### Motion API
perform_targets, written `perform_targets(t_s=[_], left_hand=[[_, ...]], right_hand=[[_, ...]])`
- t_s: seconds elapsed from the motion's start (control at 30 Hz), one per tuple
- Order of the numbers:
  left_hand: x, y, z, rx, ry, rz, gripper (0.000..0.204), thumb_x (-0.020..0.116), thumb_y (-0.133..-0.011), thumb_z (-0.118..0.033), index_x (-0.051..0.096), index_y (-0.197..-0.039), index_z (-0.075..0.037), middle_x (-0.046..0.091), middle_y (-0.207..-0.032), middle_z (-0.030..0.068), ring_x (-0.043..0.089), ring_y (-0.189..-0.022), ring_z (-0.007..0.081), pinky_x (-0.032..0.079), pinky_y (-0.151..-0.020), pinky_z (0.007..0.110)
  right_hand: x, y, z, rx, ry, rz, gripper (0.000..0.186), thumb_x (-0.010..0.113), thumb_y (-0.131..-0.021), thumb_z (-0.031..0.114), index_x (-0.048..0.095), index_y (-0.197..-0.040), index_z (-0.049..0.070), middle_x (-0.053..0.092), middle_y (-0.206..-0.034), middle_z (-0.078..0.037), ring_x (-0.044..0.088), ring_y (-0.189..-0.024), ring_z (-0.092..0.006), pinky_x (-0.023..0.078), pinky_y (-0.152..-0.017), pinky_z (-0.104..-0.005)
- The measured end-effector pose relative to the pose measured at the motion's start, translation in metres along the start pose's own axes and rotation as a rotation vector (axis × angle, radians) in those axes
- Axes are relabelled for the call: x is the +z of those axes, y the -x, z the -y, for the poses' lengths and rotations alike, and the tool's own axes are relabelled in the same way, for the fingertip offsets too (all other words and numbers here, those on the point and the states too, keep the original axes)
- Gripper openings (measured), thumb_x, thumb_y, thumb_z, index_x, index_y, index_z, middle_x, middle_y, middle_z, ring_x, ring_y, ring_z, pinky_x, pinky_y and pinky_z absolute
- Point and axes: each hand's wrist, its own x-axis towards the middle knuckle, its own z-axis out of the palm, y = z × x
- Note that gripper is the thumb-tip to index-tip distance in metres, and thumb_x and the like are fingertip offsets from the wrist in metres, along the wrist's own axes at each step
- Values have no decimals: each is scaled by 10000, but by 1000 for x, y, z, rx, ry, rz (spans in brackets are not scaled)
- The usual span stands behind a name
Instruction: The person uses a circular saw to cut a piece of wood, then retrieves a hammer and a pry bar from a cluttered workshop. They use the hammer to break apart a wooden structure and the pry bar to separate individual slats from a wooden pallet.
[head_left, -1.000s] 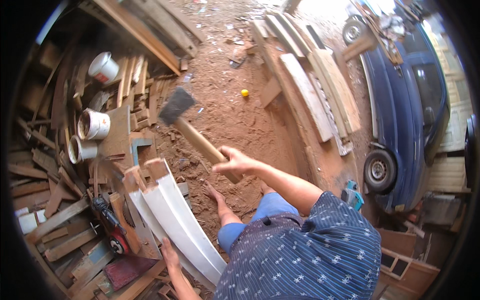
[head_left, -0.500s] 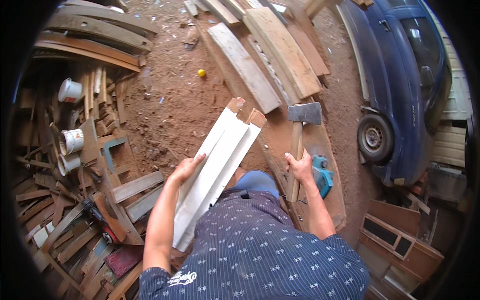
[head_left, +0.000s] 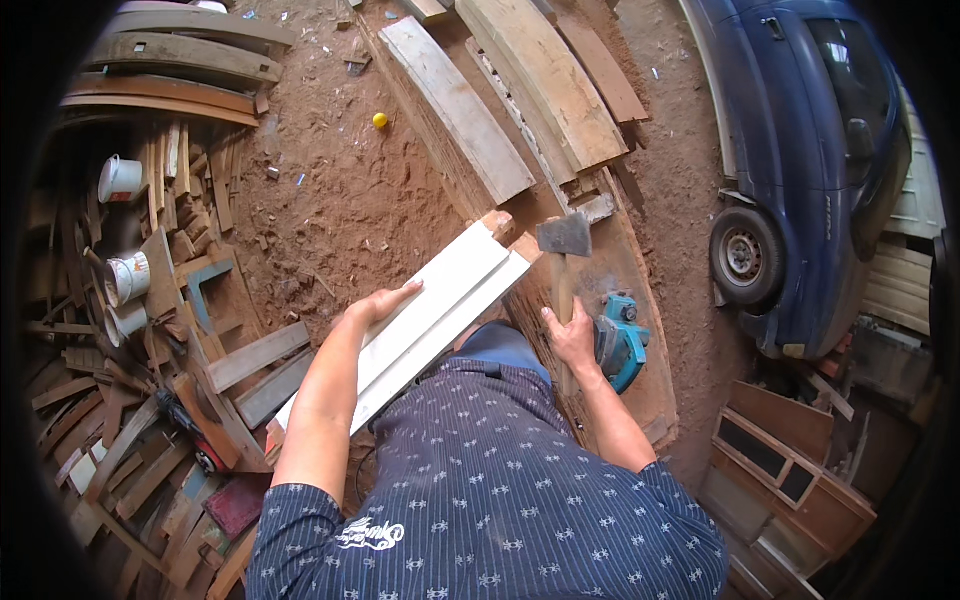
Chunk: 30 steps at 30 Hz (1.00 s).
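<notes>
My left hand (head_left: 378,306) grips the edge of a long white-painted wooden frame piece (head_left: 440,306), with a lengthwise groove and bare notched wood at its far end. The piece slants across in front of my body, its near end by my left forearm. My right hand (head_left: 572,338) is closed around the wooden handle of a hatchet (head_left: 565,237), held upright with its grey metal head uppermost. That head is close to the notched end; whether they touch I cannot tell. A teal power tool (head_left: 622,340) sits on a wide plank (head_left: 640,270) just right of my right hand.
Thick beams (head_left: 545,85) lie ahead on the planks. A blue vehicle (head_left: 790,200) stands at the right. Scrap wood (head_left: 130,420) and white buckets (head_left: 127,278) crowd the left. A yellow ball-like object (head_left: 380,121) rests on the reddish dirt ground (head_left: 320,210).
The white piece has tilted flatter, its near end swinging left. The hatchet has moved left, its head coming closer to the notched end. Both hands keep their hold, and the view has shifted slightly.
</notes>
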Motion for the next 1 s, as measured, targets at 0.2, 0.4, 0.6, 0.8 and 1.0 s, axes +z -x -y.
perform_targets(t_s=[0.2, 0.4, 0.6, 0.8, 1.0], left_hand=[[3, 41, -21, -89, 10, -135, 1063, 344, -822, -900, 587, -1377, -26, 536, -1439, 217, 494, -1349, 347, 332, -1142, 459], [3, 85, -51, -158, -40, -91, 1015, 278, -824, -905, 540, -1443, -145, 514, -1482, 145, 473, -1379, 314, 258, -1176, 458], [2, 32, 7, -206, -99, -38, 1082, 320, -762, -947, 507, -1472, -153, 493, -1504, 134, 450, -1401, 303, 274, -1185, 427], [4, -16, 53, -342, -202, -140, 1130, 391, -718, -965, 514, -1459, -122, 496, -1496, 155, 463, -1393, 302, 317, -1171, 377], [2, 51, -17, -506, -283, -341, 1103, 377, -666, -997, 598, -1400, -203, 545, -1470, 62, 520, -1355, 215, 377, -1127, 337]], right_hand=[[0, -7, 2, -48, 59, 76, 439, 686, -924, 284, 584, -1197, -44, 705, -989, -271, 689, -952, -428, 537, -808, -460], [-35, -33, 32, -218, 94, 111, 455, 683, -933, 301, 582, -1196, -56, 702, -973, -285, 681, -944, -451, 536, -788, -470], [-58, -60, 46, -214, 153, 214, 448, 688, -933, 309, 587, -1197, -39, 706, -956, -266, 692, -932, -431, 538, -777, -452], [-61, -107, 52, -335, 324, 299, 413, 667, -941, 313, 580, -1211, 13, 705, -947, -256, 687, -924, -428, 527, -779, -475], [-56, -150, 45, -263, 505, 385, 408, 663, -937, 377, 607, -1172, 48, 707, -912, -250, 686, -883, -438, 526, -753, -496]])
